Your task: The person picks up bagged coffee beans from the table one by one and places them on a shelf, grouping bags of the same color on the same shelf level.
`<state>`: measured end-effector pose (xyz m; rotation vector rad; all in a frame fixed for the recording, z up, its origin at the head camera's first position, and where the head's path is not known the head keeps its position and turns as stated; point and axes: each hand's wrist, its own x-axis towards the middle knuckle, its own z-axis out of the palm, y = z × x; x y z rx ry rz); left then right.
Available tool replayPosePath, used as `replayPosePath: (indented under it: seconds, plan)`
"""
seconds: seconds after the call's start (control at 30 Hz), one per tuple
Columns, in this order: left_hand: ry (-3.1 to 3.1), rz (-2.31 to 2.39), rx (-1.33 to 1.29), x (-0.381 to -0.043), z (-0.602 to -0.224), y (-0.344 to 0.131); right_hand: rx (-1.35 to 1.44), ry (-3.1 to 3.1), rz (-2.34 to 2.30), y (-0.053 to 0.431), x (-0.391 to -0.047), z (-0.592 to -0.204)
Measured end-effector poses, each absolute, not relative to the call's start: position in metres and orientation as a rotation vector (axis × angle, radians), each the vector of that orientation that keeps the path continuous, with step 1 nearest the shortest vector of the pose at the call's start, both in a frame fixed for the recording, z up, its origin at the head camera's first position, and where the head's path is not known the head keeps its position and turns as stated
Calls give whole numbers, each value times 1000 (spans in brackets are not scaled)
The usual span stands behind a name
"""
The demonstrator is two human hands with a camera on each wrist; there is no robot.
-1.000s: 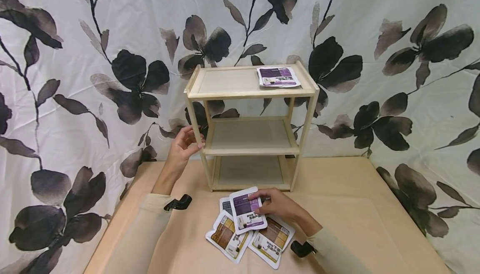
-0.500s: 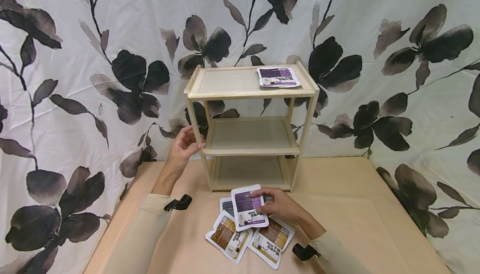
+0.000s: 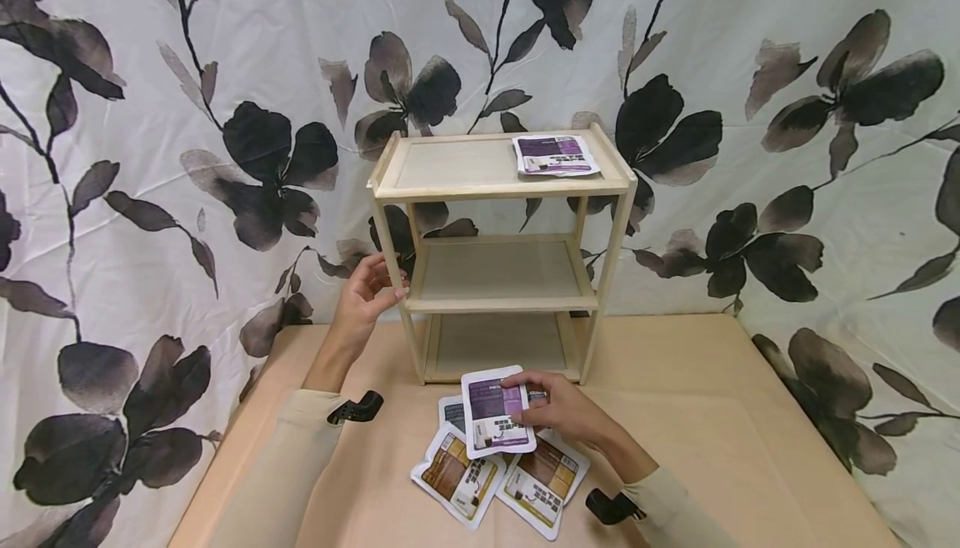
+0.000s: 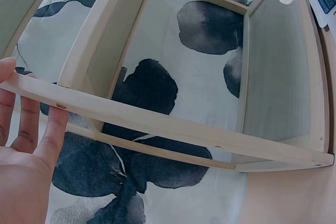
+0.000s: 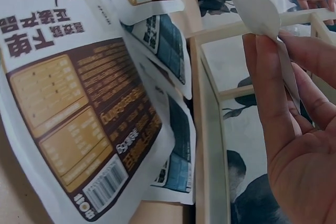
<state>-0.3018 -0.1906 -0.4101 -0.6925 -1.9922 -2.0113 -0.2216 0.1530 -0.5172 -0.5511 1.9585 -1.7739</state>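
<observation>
My right hand (image 3: 566,410) pinches a white-edged purple pouch (image 3: 487,427) between thumb and fingers, above a small pile of pouches. In the right wrist view this pouch (image 5: 257,6) appears nearly edge-on. Beneath it lie a brown-and-yellow pouch (image 3: 453,477) on the left, another brown-and-yellow pouch (image 3: 546,481) on the right, and a dark blue pouch (image 3: 452,411), partly covered. My left hand (image 3: 358,302) grips the front left post of a pale wooden three-tier shelf (image 3: 502,304). In the left wrist view the thumb lies over the post (image 4: 157,120), fingers behind it.
Another purple pouch (image 3: 557,156) lies on the shelf's top tier, toward the right. The shelf stands on a peach-coloured table (image 3: 675,381), near its back edge. Behind hangs a white floral cloth (image 3: 525,72).
My right hand has raised the purple pouch slightly off the pile and shifted it a little to the right. The left hand keeps its grip on the post.
</observation>
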Motion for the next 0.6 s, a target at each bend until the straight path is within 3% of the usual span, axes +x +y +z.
replayPosePath:
  seconds: [0.6]
  plan:
    - [-2005, -2001, -688, -302, -410, -191, -616, 1904, -1791, 151, -216, -487]
